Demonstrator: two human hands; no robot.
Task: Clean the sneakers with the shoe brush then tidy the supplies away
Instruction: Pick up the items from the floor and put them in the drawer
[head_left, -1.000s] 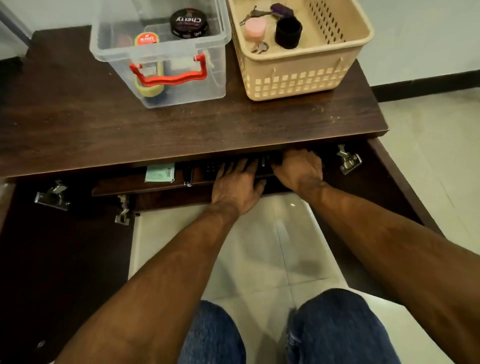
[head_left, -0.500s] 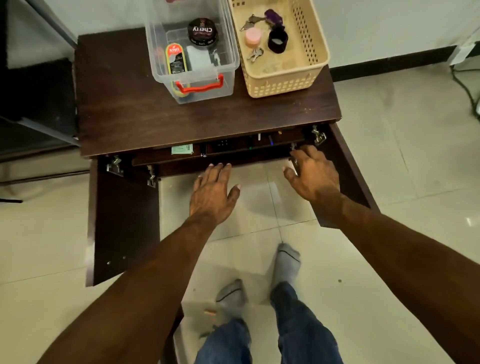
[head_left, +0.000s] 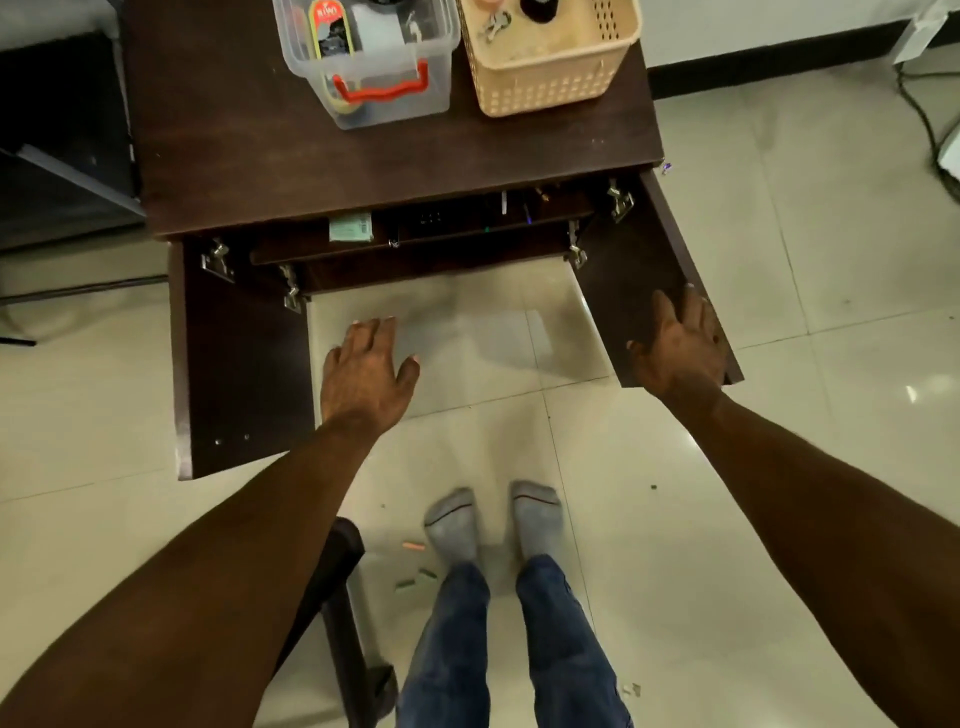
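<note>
A dark wooden cabinet (head_left: 291, 156) stands in front of me with both doors swung open. My left hand (head_left: 366, 376) hovers with spread fingers and nothing in it, just right of the left door (head_left: 244, 364). My right hand (head_left: 680, 348) rests flat against the outer end of the right door (head_left: 631, 280). On the cabinet top stands a clear plastic box (head_left: 415, 98) with a red handle, holding shoe polish tins and bottles. No sneakers or brush are in sight.
A beige perforated basket (head_left: 550, 78) with keys and small items sits beside the clear box. A shelf (head_left: 415, 244) inside holds dark items and a green label. My socked feet (head_left: 493, 519) stand on the tiled floor. A dark chair (head_left: 337, 587) is near my left leg.
I have stood up and stepped back. Both hands have come out from under the cabinet top; the right hand has moved out to the right door's end.
</note>
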